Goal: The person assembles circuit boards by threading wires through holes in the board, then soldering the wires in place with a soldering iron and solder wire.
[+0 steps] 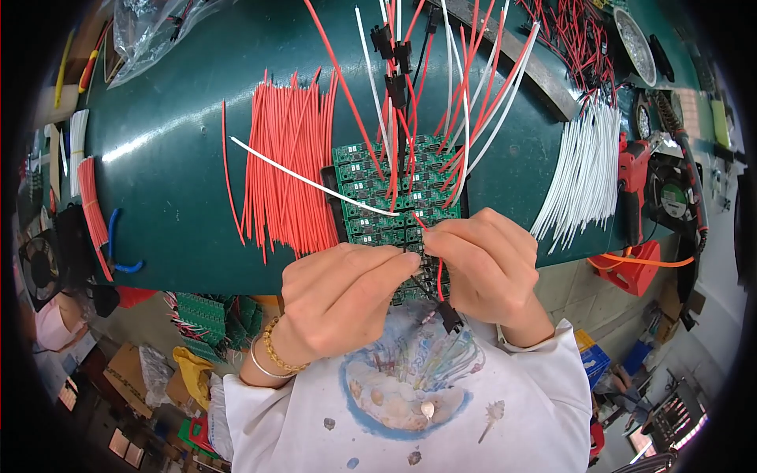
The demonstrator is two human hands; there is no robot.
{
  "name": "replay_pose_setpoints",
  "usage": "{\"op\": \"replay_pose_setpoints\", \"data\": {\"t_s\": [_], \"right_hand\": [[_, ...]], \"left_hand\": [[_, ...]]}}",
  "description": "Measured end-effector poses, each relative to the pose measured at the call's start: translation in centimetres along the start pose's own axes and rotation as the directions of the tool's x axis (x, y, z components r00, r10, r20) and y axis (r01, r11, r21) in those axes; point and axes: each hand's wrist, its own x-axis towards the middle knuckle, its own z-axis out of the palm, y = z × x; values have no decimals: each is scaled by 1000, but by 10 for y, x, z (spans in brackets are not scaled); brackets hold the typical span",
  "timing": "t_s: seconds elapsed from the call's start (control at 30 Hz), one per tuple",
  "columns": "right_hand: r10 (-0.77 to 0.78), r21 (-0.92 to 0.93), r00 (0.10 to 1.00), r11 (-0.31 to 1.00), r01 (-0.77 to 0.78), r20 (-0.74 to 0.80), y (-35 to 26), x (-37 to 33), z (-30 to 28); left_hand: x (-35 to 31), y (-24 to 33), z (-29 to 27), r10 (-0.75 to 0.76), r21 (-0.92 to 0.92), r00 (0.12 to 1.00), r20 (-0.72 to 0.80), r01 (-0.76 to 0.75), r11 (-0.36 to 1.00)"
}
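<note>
I note a bundle of loose red wires [288, 162] left of the green circuit board panel [394, 185]. My left hand [343, 296] pinches closed at the panel's near edge; my right hand [489, 264] grips a thin red wire [439, 272].

Bare mat [169, 169] left of red wires [288, 169]

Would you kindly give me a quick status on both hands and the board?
Left hand and right hand pinching wires at the green circuit board panel. White wire lies across it. Loose red wires lie left, white wires right.
</note>
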Motion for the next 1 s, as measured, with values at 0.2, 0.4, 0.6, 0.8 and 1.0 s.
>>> {"op": "replay_pose_setpoints", "data": {"t_s": [0.2, 0.4, 0.6, 0.8, 1.0], "right_hand": [[4, 37, 1000, 999, -4, -4, 0, 0, -1], [21, 36, 1000, 999, -21, -2, -2, 5, -1], [38, 28, 999, 999, -37, -14, -1, 3, 0], [41, 41, 999, 998, -40, -11, 2, 5, -2], [165, 49, 986, 985, -164, -19, -8, 16, -4]], "left_hand": [[-1, 1, 0, -16, -35, 1000, -3, 16, 999], [2, 0, 0, -15, -28, 1000, -27, 15, 999], [1, -1, 1, -26, -33, 999, -33, 24, 999], [7, 0, 3, -73, -52, 997, -29, 71, 996], [20, 8, 8, -253, -59, 961, -110, 248, 967]]}}
